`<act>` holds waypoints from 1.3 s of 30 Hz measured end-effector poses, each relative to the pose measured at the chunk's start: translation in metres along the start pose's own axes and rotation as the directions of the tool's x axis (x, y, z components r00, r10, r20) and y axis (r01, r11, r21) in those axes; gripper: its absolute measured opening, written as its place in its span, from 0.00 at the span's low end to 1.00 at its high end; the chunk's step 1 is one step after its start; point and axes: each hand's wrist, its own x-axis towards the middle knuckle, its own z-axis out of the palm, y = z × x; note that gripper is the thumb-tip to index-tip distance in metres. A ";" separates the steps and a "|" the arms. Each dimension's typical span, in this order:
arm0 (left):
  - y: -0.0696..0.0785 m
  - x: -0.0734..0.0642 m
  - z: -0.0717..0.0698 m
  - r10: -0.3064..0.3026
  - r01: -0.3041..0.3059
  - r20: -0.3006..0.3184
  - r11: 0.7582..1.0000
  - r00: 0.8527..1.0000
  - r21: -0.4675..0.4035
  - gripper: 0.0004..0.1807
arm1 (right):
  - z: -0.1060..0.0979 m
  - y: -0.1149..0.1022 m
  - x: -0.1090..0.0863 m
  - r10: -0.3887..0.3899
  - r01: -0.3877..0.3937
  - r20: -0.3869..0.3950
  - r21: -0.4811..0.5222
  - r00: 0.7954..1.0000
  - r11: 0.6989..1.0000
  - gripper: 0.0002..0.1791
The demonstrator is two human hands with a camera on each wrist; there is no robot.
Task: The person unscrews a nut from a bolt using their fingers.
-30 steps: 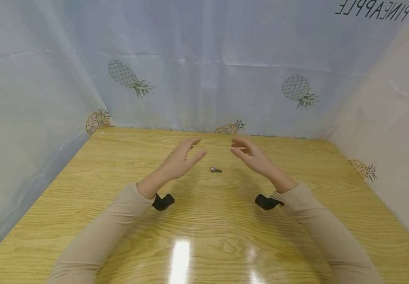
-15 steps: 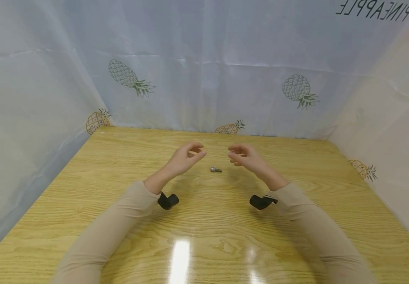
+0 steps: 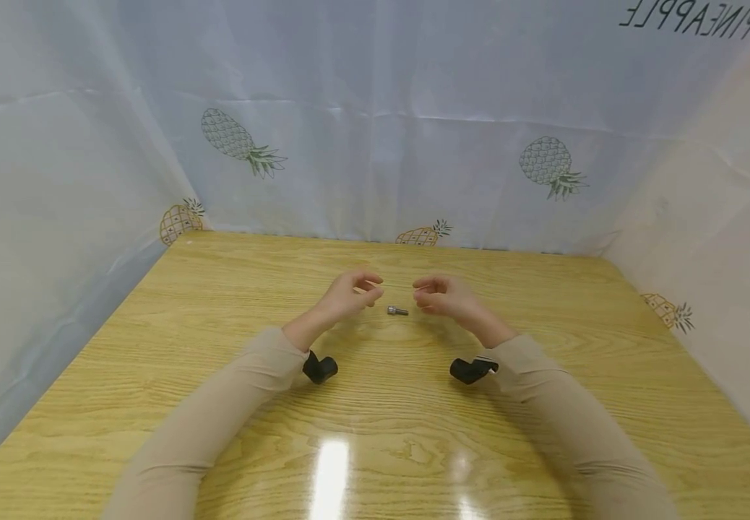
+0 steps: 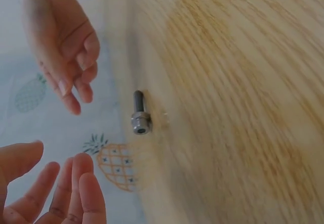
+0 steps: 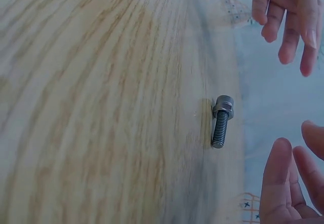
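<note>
A small metal socket-head bolt (image 3: 397, 310) lies on its side on the wooden table, between the two hands. Its head points left and its threaded shank right in the head view. Up against the head, a nut (image 5: 223, 112) sits on the thread in the right wrist view. My left hand (image 3: 347, 295) hovers just left of the bolt, fingers loosely bent and thumb apart from them. Opposite it, my right hand (image 3: 449, 298) hangs to the right of the shank with fingers similarly bent. Neither hand touches the bolt (image 4: 140, 116), which stands apart from the fingertips in the left wrist view.
The wooden table (image 3: 381, 412) spreads around the hands. Pale pineapple-printed curtains (image 3: 375, 166) border it at the back and both sides. A black wrist mount (image 3: 320, 368) juts from the left sleeve, and another black mount (image 3: 470, 370) from the right.
Both hands have lowered and come closer together toward the bolt, with their fingers bending more. The bolt has stayed in place.
</note>
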 end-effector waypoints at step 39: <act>-0.008 0.026 0.028 -0.155 0.144 0.087 0.982 0.984 0.120 0.15 | 0.014 0.008 0.017 0.190 -0.186 0.076 -0.054 0.979 0.981 0.19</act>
